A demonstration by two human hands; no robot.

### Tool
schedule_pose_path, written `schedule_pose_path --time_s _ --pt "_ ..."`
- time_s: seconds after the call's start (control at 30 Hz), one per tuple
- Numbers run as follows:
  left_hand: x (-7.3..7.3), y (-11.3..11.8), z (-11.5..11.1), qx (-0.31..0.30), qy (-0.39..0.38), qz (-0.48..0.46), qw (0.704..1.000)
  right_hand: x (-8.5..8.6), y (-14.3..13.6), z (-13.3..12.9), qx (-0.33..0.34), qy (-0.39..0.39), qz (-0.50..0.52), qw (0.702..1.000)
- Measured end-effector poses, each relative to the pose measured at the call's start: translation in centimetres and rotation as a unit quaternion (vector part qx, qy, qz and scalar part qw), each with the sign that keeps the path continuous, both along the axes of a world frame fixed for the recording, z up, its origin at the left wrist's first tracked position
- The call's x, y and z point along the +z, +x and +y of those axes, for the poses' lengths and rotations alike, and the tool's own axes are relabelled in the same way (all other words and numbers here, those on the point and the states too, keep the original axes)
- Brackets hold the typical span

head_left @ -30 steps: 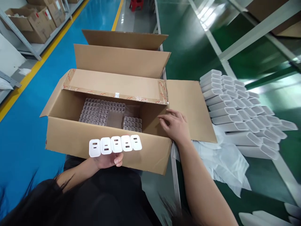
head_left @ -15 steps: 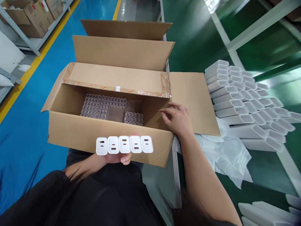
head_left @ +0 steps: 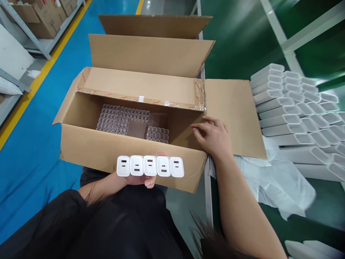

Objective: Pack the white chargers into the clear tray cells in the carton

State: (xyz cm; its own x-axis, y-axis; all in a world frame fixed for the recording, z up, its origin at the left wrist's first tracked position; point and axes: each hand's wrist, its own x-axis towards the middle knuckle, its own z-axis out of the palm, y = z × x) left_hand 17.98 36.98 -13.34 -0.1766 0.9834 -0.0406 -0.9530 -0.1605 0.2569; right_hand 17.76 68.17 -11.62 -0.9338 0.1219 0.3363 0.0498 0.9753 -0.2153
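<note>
While gripping five chargers [head_left: 150, 166], left hand [head_left: 140, 178] mostly hidden; right hand [head_left: 214, 136] open on carton [head_left: 129, 154].

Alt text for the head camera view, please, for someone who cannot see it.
The left hand holds a row of five white plastic charger blocks before an open brown cardboard box; the right hand rests on its right corner. Stacked white plastic sleeves lie to the right.

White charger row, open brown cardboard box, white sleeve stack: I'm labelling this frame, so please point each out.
Row of five white plastic chargers [head_left: 150, 166], head view: middle charger's face.
Open brown cardboard box [head_left: 102, 151], head view: near outer wall.
Stack of white plastic sleeves [head_left: 283, 117], head view: a middle sleeve's side.
</note>
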Motion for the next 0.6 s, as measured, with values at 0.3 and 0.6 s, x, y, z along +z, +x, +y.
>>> schedule_pose_path --time_s 0.3,0.6 --pt "0.48 0.09 -0.25 0.007 0.005 -0.005 1.0 0.02 0.06 -0.01 0.001 0.008 -0.001 1.0" --pt "-0.17 0.19 -0.19 -0.003 0.026 0.022 0.999 0.25 0.03 -0.12 -0.003 0.013 -0.01 1.0"
